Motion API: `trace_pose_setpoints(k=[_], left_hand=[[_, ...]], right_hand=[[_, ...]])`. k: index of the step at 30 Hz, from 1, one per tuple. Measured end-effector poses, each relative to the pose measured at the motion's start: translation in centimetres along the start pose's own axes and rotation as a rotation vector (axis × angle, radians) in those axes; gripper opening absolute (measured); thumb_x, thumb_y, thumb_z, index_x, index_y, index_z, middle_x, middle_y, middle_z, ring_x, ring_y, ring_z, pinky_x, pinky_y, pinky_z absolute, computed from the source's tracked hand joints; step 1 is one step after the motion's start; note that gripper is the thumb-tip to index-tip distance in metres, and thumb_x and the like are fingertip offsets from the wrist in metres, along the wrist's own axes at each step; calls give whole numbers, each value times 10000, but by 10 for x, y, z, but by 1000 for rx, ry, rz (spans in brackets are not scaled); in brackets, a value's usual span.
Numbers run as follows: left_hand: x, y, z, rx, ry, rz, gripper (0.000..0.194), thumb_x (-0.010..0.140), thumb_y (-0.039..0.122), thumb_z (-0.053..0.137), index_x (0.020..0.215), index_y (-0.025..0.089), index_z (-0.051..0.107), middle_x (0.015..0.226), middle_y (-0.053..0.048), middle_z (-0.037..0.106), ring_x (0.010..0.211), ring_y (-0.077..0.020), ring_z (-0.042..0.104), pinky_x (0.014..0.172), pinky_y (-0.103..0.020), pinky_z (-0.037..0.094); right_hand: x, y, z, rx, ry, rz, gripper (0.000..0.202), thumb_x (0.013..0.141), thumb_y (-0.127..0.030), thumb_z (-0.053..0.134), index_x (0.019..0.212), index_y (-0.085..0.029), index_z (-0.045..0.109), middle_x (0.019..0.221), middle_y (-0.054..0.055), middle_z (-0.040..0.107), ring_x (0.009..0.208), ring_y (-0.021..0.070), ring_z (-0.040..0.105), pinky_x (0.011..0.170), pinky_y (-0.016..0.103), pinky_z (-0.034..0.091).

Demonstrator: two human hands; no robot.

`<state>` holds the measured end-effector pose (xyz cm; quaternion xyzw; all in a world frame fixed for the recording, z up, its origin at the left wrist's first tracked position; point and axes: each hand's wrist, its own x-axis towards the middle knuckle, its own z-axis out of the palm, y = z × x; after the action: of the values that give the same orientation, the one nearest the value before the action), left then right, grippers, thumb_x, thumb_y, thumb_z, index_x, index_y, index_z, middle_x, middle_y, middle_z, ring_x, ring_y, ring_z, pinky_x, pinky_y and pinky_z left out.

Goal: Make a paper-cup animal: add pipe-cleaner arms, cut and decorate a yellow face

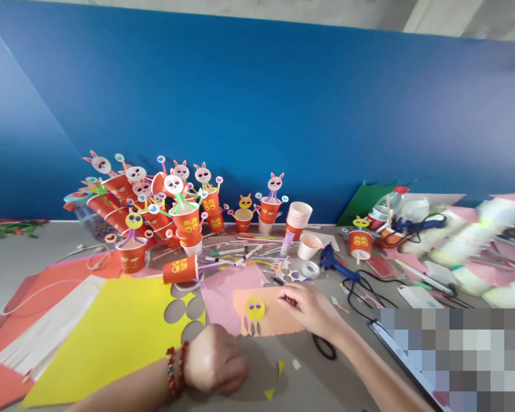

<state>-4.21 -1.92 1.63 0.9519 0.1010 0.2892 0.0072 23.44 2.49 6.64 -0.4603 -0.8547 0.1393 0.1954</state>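
A yellow paper disc (255, 308) with two purple eye shapes lies on an orange paper sheet (283, 326). Several petal-shaped cut-outs show in the sheet just below the disc. My right hand (302, 306) rests over the sheet's right part, its fingers curled together; whatever they may hold is hidden. Closed in a loose fist, my left hand (217, 360) is on the grey table (300, 389) below the sheet, with red bead bracelets (177, 369) at the wrist. What is inside that fist cannot be seen.
Yellow paper (111, 332) with round holes and pink paper (223, 292) lie to the left. Behind stand red cups (184, 223) with rabbit faces. A blue glue gun (337, 263), black cable (324, 346), tape roll (310, 269) and phone or tablet (405, 363) are right.
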Motion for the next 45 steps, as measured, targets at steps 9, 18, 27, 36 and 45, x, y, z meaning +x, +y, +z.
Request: trace_pose_setpoints(k=[9, 18, 27, 36, 45], left_hand=[[-1, -5, 6, 9, 35, 11, 197, 884, 181, 464, 693, 218, 495, 493, 13, 488, 421, -152, 415, 390, -317, 240], [-2, -7, 6, 64, 16, 49, 215, 918, 199, 410, 716, 211, 481, 517, 22, 486, 455, -143, 416, 409, -304, 250], [1, -8, 8, 12, 102, 51, 215, 890, 195, 418, 683, 212, 474, 497, 12, 468, 439, -143, 380, 408, -306, 211], [-5, -14, -9, -211, 223, -664, 243, 977, 242, 414, 769, 192, 529, 595, 16, 534, 518, -108, 472, 523, -227, 329], [9, 2, -4, -316, 76, -922, 211, 944, 315, 474, 760, 213, 466, 615, 43, 525, 519, -107, 460, 517, -211, 303]], right_hand=[[51, -16, 11, -65, -38, -79, 151, 902, -146, 565, 841, -223, 680, 805, 2, 697, 738, 147, 649, 634, 220, 424], [122, -3, 44, -300, -42, -28, 186, 954, -146, 518, 1030, -186, 683, 1122, 96, 675, 1007, 217, 649, 814, 299, 501], [142, 5, 48, -434, -83, -131, 132, 963, -190, 582, 1034, -175, 692, 1050, 93, 704, 1048, 241, 631, 857, 359, 541], [69, -30, 14, -307, 113, -214, 313, 1036, -257, 436, 1306, -299, 588, 1248, 45, 670, 982, 191, 664, 795, 272, 506], [15, -55, 25, -74, 203, -463, 363, 977, -161, 483, 1305, -271, 593, 1213, 84, 678, 1012, 208, 653, 831, 302, 524]])
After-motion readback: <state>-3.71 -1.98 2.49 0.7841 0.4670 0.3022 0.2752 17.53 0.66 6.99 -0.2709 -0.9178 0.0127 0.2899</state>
